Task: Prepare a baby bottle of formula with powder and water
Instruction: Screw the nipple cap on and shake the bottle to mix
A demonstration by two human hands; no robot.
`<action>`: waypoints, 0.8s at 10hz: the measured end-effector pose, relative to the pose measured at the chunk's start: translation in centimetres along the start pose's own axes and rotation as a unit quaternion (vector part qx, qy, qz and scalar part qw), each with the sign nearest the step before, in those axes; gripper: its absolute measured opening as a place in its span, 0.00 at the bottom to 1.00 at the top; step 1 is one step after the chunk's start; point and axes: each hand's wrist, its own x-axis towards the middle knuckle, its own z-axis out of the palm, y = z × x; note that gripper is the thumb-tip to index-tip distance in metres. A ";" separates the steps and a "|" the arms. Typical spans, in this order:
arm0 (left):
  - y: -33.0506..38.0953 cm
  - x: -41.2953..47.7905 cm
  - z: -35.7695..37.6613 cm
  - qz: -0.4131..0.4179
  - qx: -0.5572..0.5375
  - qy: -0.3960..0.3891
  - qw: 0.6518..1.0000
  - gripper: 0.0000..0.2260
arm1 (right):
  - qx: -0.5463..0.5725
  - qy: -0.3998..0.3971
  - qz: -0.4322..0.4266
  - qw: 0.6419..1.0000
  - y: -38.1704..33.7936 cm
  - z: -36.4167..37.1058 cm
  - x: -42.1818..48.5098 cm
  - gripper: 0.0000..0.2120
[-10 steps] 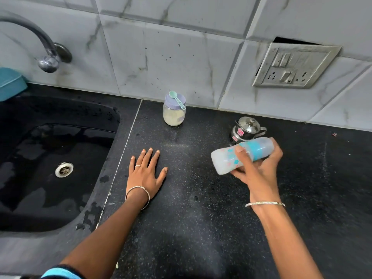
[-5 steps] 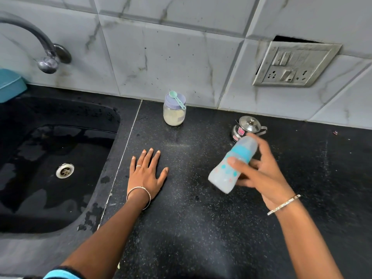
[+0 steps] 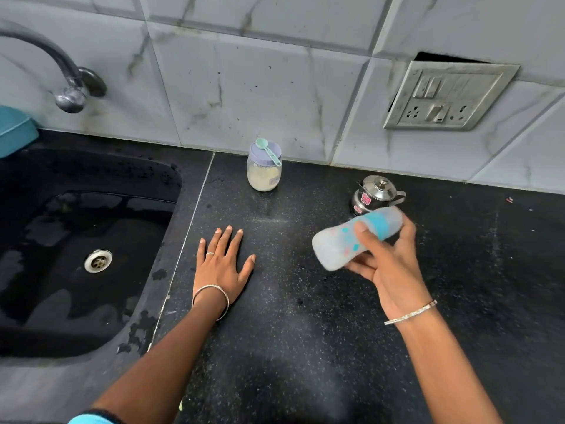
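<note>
My right hand (image 3: 388,261) grips a baby bottle (image 3: 339,243) above the black counter; the bottle is motion-blurred and lies nearly on its side, its base toward the left, its capped blue-ringed end toward the right. My left hand (image 3: 221,264) rests flat on the counter, fingers straight, left of the bottle. A glass jar of pale powder (image 3: 264,175) with a lilac lid stands by the wall, a mint green scoop (image 3: 267,149) lying on the lid. A small steel kettle (image 3: 374,192) stands just behind the bottle.
A black sink (image 3: 76,255) with a wet basin and drain fills the left, under a metal tap (image 3: 65,87). A teal container (image 3: 13,130) sits at the far left edge. A socket plate (image 3: 449,96) hangs on the tiled wall. The black counter (image 3: 305,316) stretches right.
The bottle in my right hand has swung from lying sideways to steeply tilted and back to nearly sideways, a shaking motion. My left hand has stayed flat on the counter.
</note>
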 end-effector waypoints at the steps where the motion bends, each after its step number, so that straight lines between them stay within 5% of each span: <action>1: -0.1 0.0 0.1 0.001 0.000 0.001 1.000 0.33 | -0.121 -0.102 0.041 0.987 -0.7 0.0 -0.6 0.38; 3: -0.1 0.0 0.2 0.002 -0.003 0.004 1.000 0.33 | 0.004 -0.009 -0.006 1.000 -0.2 0.5 -0.2 0.37; 4: -0.1 0.0 0.1 0.002 0.002 0.003 1.000 0.33 | -0.117 -0.093 0.037 0.988 0.4 0.9 -0.9 0.46; 5: -0.1 -0.1 0.2 0.002 0.004 0.001 1.000 0.33 | -0.151 -0.081 0.065 0.983 0.6 0.7 -0.9 0.48; 6: -0.1 -0.1 0.1 0.003 0.003 0.004 1.000 0.33 | -0.030 0.001 0.039 0.999 1.1 0.6 -0.6 0.38; 8: -0.1 0.0 0.1 0.003 0.004 0.002 1.000 0.34 | -0.156 -0.090 0.047 0.983 0.4 0.1 -0.7 0.45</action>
